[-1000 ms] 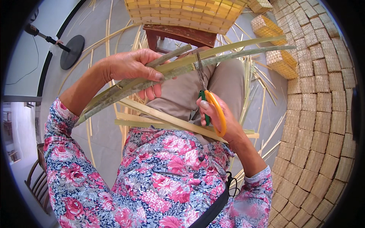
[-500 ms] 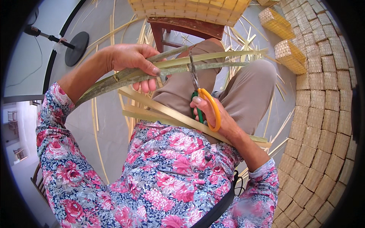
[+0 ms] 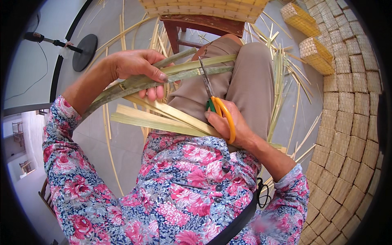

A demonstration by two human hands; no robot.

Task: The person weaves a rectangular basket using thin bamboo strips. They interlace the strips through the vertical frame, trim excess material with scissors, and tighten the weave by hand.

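Several long green-yellow bamboo strips [image 3: 130, 87] run through my left hand [image 3: 141, 67], thumb on top and fingers curled beneath. Their right-hand parts spread over my trousered thigh and stop at the edge of my right knee; whether they end there or pass behind it I cannot tell. My right hand [image 3: 229, 122] grips scissors [image 3: 223, 116] with orange and green handles. The blades point up and lie across the spread strips. More pale strips [image 3: 163, 116] lie over my lap, passing under my right hand and wrist.
A woven basket [image 3: 204, 9] stands on a red wooden stool [image 3: 208, 26] ahead. Two woven baskets [image 3: 316, 55] sit at the far right beside rows of small woven blocks [image 3: 339, 143]. Loose strips [image 3: 279, 81] litter the floor. A round black stand base [image 3: 85, 52] is far left.
My right knee has swung left against the other leg. The held strips, which reached across that knee, now show only up to its edge. Both hands keep their grip.
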